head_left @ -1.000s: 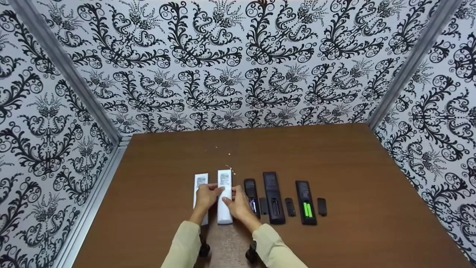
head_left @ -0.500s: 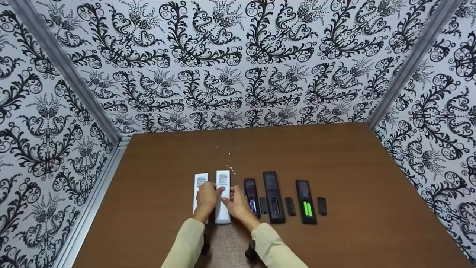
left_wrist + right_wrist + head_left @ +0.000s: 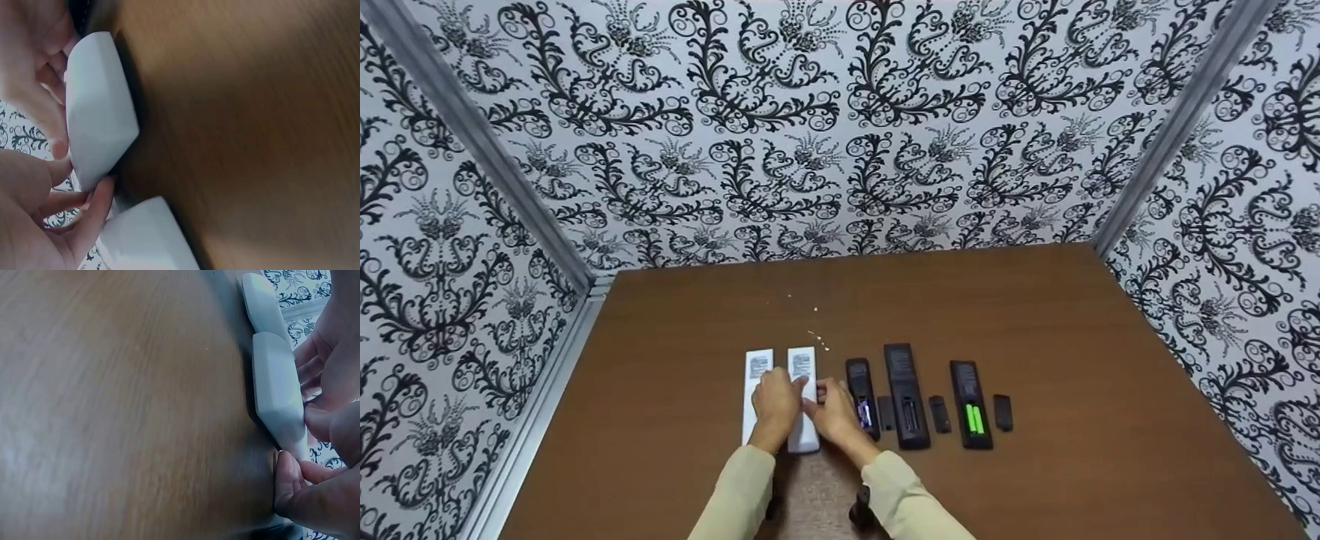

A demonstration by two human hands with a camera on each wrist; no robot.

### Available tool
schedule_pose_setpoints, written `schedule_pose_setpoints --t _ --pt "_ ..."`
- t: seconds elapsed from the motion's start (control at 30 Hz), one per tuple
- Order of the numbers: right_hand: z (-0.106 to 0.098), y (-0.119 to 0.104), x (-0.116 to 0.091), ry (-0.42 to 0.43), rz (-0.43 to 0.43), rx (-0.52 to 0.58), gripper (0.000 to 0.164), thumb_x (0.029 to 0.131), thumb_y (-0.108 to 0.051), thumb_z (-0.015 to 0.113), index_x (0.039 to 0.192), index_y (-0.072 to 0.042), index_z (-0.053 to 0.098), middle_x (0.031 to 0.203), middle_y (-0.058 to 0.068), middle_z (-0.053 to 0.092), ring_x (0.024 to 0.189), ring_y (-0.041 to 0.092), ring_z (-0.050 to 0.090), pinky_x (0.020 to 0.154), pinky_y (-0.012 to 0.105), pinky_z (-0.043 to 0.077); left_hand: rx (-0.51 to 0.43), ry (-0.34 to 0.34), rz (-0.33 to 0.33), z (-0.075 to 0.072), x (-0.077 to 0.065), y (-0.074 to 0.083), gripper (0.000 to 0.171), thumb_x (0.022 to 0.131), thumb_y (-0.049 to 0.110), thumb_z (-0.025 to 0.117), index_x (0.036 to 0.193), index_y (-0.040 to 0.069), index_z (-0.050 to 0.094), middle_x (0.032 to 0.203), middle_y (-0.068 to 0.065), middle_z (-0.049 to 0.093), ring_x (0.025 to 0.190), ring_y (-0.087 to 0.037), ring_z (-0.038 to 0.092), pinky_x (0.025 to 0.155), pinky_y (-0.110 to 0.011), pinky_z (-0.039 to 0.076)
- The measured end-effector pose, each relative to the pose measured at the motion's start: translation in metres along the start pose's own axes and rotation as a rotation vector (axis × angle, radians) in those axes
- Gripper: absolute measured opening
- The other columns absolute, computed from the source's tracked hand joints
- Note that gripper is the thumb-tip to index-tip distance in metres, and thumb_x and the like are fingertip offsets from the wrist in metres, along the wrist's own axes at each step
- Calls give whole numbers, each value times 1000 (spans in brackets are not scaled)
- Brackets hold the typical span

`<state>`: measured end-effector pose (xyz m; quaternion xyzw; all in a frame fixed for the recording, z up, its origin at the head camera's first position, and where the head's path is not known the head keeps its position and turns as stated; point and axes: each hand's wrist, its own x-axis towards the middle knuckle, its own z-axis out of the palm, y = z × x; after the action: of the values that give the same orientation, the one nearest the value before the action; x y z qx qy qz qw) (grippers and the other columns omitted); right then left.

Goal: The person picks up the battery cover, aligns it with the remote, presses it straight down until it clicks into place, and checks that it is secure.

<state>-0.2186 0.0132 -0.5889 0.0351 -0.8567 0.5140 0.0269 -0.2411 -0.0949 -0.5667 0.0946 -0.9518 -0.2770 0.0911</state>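
Observation:
Two white remote controls lie back side up on the brown table. My left hand and right hand grip the right-hand white remote from its two sides, with both thumbs on its back. In the left wrist view, the end of this remote faces the camera, and my left fingertips reach down along its side. The other white remote lies just left of it, partly covered by my left hand. Seen from the right wrist, my right fingers touch the held remote's near side.
To the right lie a small black remote with batteries showing, a longer black remote with an open battery slot, and a black remote with green batteries. Dark covers lie between and beside them. White crumbs dot the table.
Both hands have shifted the held white remote a little to the left, narrowing the gap to the other white one. The head view has turned slightly. The black remotes stay put.

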Motion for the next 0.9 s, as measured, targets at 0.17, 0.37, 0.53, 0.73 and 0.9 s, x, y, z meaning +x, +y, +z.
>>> schedule_pose_setpoints --t 0.17,0.37,0.53,0.73,0.9 --pt "1 0 -2 7 3 2 31 86 -6 74 111 8 63 103 19 61 96 32 66 85 38 57 -17 40 11 1 -5 -3 36 88 26 77 63 3 64 74 -22 70 64 -40 68 57 -51 53" --pt "-8 -2 -4 -1 26 46 33 89 -12 73 111 10 62 104 22 64 96 34 68 85 40 57 -56 46 35 -3 -7 -3 35 89 22 75 61 3 65 75 -23 71 67 -41 69 58 -51 53" --pt "-26 -4 -7 -44 26 121 23 89 -3 69 108 9 65 99 22 70 89 29 69 78 35 58 -57 62 50 -7 -9 0 25 90 23 74 74 4 72 82 -20 73 75 -39 70 63 -51 54" --pt "-51 0 -12 -80 -23 235 12 88 5 67 99 10 68 87 22 71 72 15 65 61 17 51 -140 145 100 -2 -19 9 24 88 24 77 95 1 76 87 -20 74 83 -40 70 71 -52 55" --pt "-73 2 -15 -52 -52 107 8 89 -3 71 95 1 72 89 15 74 73 7 61 64 19 51 -276 122 152 5 -23 20 23 86 19 78 92 -3 76 88 -20 75 85 -38 71 76 -49 56"
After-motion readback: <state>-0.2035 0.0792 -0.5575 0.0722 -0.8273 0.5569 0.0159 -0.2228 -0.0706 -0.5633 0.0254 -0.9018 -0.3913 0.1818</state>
